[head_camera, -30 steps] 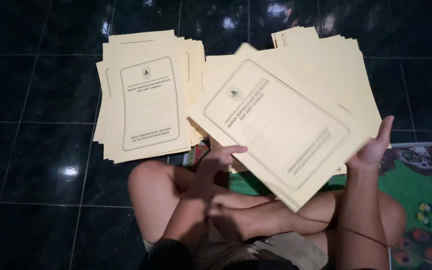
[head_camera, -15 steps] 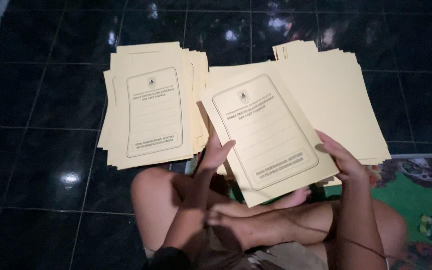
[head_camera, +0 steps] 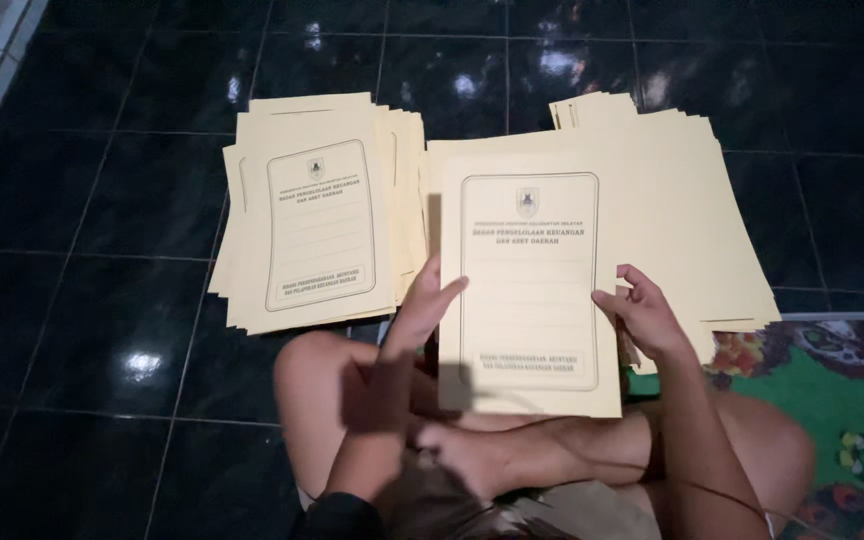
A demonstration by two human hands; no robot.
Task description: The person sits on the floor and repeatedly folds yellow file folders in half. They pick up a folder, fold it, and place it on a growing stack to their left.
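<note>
Brightness: you are working in dim light; only the cream folders (head_camera: pixel 527 290) stand out.
Source: overhead, seen as white glare spots on the glossy dark floor tiles (head_camera: pixel 142 365).
Shadows: your left hand (head_camera: pixel 422 310) casts a soft shadow on the folder's lower corner.
Sharpness: centre fairly clear, your legs murky and grainy.
Edges: tile lines bend slightly.
</note>
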